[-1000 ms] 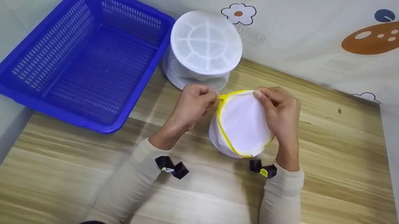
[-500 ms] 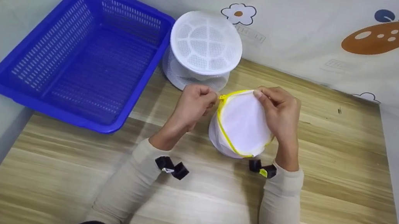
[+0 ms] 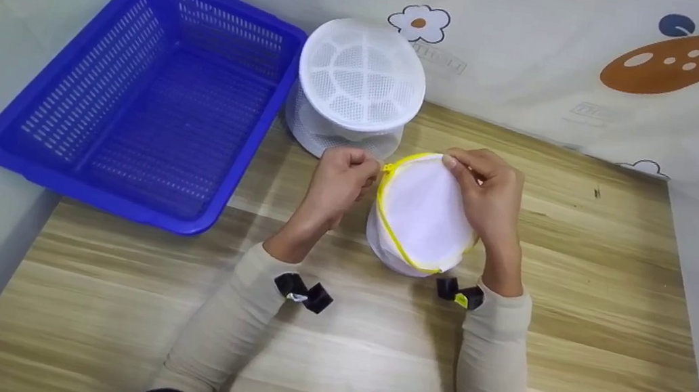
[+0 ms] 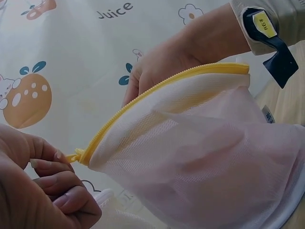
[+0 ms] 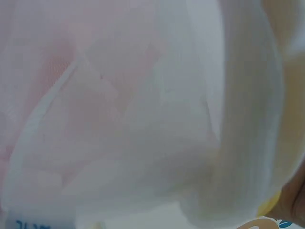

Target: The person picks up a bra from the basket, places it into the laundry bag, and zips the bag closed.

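Note:
A white mesh laundry bag (image 3: pixel 429 214) with a round top stands on the wooden surface. Along its upper edge runs a yellow zip (image 4: pixel 143 98). My left hand (image 3: pixel 341 184) pinches the yellow zip pull (image 4: pixel 72 157) at the bag's far left edge. With thumb and fingers, my right hand (image 3: pixel 493 192) grips the rim at the far right. Something pinkish (image 4: pixel 209 162) shows faintly through the mesh in the left wrist view; its kind is unclear. Blurred white mesh fills most of the right wrist view, hiding nearly all of the hand.
A blue plastic basket (image 3: pixel 95 205) with slotted walls sits at the left. Beside it, behind my left hand, stands a white mesh cylinder (image 3: pixel 362 78) with a round lattice top. A printed curtain (image 3: pixel 519 62) hangs at the back of the wooden surface (image 3: pixel 593 312).
The bag's zipped rim has shifted slightly up and to the left, with my right hand moving along. Both hands keep their grips on the zip pull and rim.

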Demonstrator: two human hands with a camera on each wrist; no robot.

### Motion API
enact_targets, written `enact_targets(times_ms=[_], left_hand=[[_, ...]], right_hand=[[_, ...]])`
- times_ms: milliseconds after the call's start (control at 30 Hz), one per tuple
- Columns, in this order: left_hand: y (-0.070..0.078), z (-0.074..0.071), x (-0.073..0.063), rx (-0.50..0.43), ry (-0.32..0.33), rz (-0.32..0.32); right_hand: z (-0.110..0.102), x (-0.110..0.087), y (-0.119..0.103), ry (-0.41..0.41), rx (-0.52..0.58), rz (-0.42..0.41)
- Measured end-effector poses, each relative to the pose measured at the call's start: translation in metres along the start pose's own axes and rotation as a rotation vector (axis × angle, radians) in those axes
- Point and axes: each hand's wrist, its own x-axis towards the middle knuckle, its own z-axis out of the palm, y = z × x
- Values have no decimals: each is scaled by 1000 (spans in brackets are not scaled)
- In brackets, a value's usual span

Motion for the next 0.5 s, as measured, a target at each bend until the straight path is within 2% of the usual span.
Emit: enact_targets(times_ms=[133,367,500], left_hand=[[-1,-1,2,0,4,5],[-1,-2,2,4,-40,38],[-1,-3,3,38,-34,56]], right_hand=[[3,-1,-3,-44,3,-65],[13,-7,-14,-169,-25,-188],[18,-9,-19,-210,-7,-217]])
